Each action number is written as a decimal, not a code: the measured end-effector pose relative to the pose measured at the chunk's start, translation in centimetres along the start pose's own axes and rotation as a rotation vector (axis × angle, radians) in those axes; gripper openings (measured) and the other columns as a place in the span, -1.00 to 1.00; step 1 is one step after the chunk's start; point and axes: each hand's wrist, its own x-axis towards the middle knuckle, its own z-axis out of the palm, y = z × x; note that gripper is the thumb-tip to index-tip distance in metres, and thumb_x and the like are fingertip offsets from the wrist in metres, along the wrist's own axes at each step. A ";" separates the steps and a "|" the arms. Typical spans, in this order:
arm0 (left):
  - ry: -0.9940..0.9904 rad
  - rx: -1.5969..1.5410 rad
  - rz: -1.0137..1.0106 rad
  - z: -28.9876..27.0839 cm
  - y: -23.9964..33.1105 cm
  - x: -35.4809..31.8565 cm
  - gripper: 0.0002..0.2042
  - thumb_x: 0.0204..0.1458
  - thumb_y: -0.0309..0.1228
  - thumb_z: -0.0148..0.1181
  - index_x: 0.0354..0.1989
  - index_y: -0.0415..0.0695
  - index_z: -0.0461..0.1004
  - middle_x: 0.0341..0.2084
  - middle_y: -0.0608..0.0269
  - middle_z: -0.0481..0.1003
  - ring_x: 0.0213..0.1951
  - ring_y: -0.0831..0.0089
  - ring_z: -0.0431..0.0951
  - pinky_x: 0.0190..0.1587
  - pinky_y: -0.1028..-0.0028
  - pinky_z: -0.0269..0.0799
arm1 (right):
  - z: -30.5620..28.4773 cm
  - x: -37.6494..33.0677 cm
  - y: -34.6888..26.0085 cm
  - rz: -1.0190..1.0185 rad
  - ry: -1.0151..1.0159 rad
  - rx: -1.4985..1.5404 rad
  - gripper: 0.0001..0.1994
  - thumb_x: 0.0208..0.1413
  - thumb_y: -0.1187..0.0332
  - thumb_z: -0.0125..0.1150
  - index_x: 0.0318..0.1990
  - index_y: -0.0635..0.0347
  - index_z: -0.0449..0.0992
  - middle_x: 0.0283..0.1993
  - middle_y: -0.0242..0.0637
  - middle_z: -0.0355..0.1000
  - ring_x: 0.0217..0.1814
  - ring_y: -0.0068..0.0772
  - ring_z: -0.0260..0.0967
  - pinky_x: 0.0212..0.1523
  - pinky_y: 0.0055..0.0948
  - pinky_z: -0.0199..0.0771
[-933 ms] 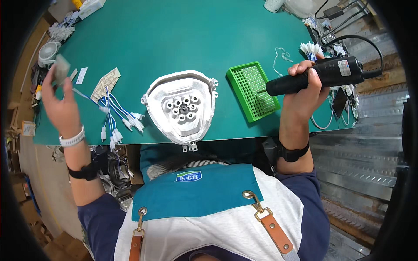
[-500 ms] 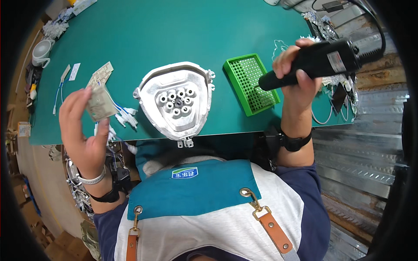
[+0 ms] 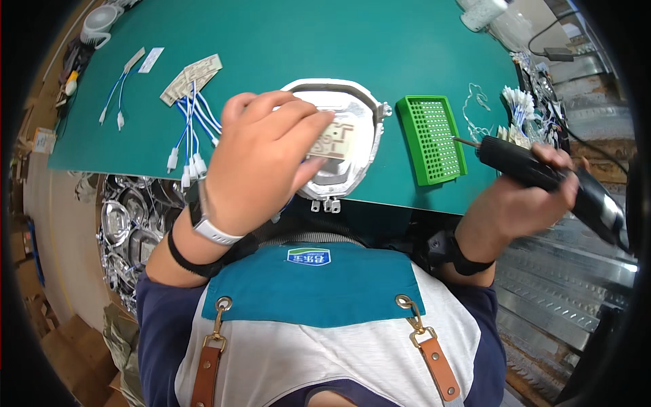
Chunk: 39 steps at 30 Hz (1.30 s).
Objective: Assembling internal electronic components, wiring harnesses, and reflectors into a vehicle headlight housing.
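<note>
Fingers of the left hand (image 3: 263, 156) grip a cream circuit board (image 3: 335, 141) jutting right over the silver housing (image 3: 365, 136); the board's long axis is hard to judge behind them. A strip of green desk (image 3: 393, 169) separates housing from green tray (image 3: 435, 179). A black screwdriver (image 3: 513, 161), bit pointing left toward the tray, slants across the desk's edge, gripped in the right hand (image 3: 521, 207).

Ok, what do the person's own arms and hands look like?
Short navy sleeves cover both upper arms. The left hand is ungloved, with a white wristband at the wrist and a thin black strap on the forearm. The right hand is also ungloved, with a black forearm strap.
</note>
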 end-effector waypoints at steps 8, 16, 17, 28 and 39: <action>0.024 -0.059 -0.007 1.4 0.3 0.3 -0.58 -0.31 -0.35 0.34 -0.18 -0.09 0.44 -0.23 0.33 0.45 -0.07 0.32 0.38 -0.01 0.24 0.10 | 5.6 -3.7 -1.3 0.194 -0.541 0.471 -0.58 -0.01 0.18 0.01 -0.01 0.19 0.28 -0.40 -0.29 0.21 -0.31 -0.40 0.22 -0.16 -0.40 0.19; 0.059 -0.087 -0.052 1.6 0.2 -0.2 -0.59 -0.34 -0.39 0.35 -0.20 -0.05 0.42 -0.24 0.37 0.45 -0.08 0.35 0.39 -0.01 0.23 0.06 | 7.6 -5.8 1.8 0.183 -0.579 0.376 -0.49 0.02 0.18 0.06 0.13 0.13 0.15 -0.40 -0.27 0.26 -0.38 -0.39 0.26 -0.25 -0.41 0.26; 0.060 -0.087 -0.055 1.7 0.2 -0.2 -0.59 -0.34 -0.39 0.35 -0.20 -0.05 0.42 -0.24 0.37 0.45 -0.08 0.35 0.39 -0.01 0.23 0.06 | 7.7 -5.8 1.8 0.181 -0.553 0.327 -0.49 0.02 0.19 0.07 0.12 0.14 0.14 -0.41 -0.27 0.26 -0.40 -0.39 0.25 -0.28 -0.42 0.28; 0.093 -0.143 -0.083 2.3 -0.1 -0.3 -0.62 -0.35 -0.41 0.36 -0.27 -0.05 0.42 -0.30 0.38 0.45 -0.15 0.40 0.42 -0.02 0.23 0.07 | 8.6 -6.1 2.2 0.162 -0.655 0.250 -0.48 -0.02 0.16 0.13 0.09 0.10 0.16 -0.45 -0.32 0.23 -0.47 -0.47 0.21 -0.40 -0.46 0.21; 0.101 -0.194 -0.060 2.7 -0.8 -0.3 -0.67 -0.33 -0.41 0.35 -0.31 -0.06 0.43 -0.37 0.34 0.41 -0.18 0.36 0.41 0.00 0.17 0.09 | 9.3 -2.8 5.0 0.184 -1.175 0.605 -0.41 -0.11 0.10 0.16 0.10 0.05 0.19 -0.51 -0.45 0.21 -0.59 -0.61 0.16 -0.53 -0.57 0.14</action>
